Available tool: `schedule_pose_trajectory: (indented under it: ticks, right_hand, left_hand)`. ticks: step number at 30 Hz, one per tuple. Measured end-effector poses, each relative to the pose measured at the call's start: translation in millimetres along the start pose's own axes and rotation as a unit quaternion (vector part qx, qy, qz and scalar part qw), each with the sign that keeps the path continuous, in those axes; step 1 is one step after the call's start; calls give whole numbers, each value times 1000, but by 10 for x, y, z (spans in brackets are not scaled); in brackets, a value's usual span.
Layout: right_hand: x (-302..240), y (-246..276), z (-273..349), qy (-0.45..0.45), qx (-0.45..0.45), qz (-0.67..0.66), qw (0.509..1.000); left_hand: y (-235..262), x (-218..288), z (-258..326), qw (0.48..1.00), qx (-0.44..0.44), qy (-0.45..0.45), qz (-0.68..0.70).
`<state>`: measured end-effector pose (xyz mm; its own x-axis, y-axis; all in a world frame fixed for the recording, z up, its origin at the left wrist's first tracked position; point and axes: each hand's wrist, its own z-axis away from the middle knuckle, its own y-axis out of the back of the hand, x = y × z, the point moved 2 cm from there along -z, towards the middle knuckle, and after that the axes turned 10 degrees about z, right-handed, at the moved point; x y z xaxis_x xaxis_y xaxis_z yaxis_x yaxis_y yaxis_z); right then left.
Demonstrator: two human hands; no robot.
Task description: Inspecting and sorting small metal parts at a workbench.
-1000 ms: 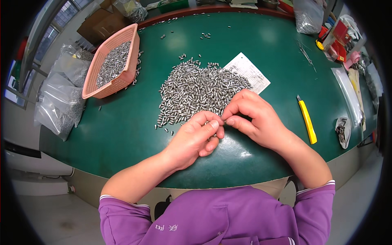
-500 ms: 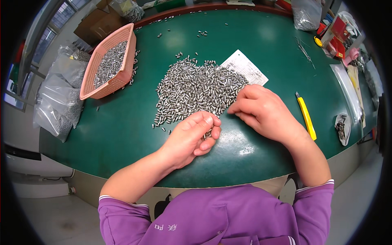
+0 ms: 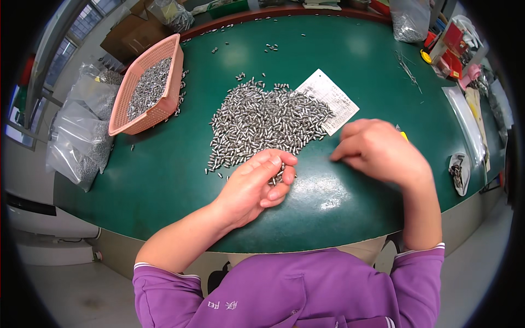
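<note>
Step in hand, as judged: sorting or gathering small metal pins (image 3: 262, 123) from a loose heap on the green table (image 3: 164, 180); the heap lies mid-table, just beyond both hands.

Left hand (image 3: 257, 186): palm half-turned up, fingers curled narrow at the heap's near edge; a few pins show just under the fingertips; whether any are actually pinched, cannot tell.

Right hand (image 3: 377, 150): hovers low to the right of the heap, fingers drawn together and pointing toward the pins' right fringe; nothing visibly held; it hides most of a yellow tool (image 3: 403, 134).

Next move, as judged: calls for a fine pinch on single pins at the heap's edge without scattering neighbours; strays already lie about the far table.

Packages and labels: white printed paper slip (image 3: 331, 98), rectangular, tilted, partly under the heap's far right corner; pink mesh basket (image 3: 164, 104) at far left, part-filled with like pins; clear plastic bags (image 3: 82, 142) of pins off the table's left edge; another clear bag (image 3: 407, 22) at top right; brown cardboard box (image 3: 123, 38) behind the basket; red items (image 3: 451, 44) at far right, too small to tell.
</note>
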<state>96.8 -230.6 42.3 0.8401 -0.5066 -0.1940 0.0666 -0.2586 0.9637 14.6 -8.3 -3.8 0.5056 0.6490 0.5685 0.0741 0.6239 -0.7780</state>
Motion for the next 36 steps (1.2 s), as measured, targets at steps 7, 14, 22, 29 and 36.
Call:
schedule_pose_trajectory:
  ticks: [7,14,22,29,36]
  right_hand:
    - [277,274,102,-179,84,102,975]
    - [-31,-31,-103,-6,194,18,981]
    - [-175,-192,-134,4,214,-44,976]
    - [-178,-242,-150,25,213,-84,973]
    - [-199,-239,-149,64,216,-83,971]
  left_hand:
    - [-23,1,-35,999,12,-2,-34]
    - [-33,-10,-12,998,23,-16,-64]
    - [-22,-17,-7,998,5,-23,-62]
    - [-8,15,-9,1000,13,23,16]
    - [-11,21,11,997,24,46,49]
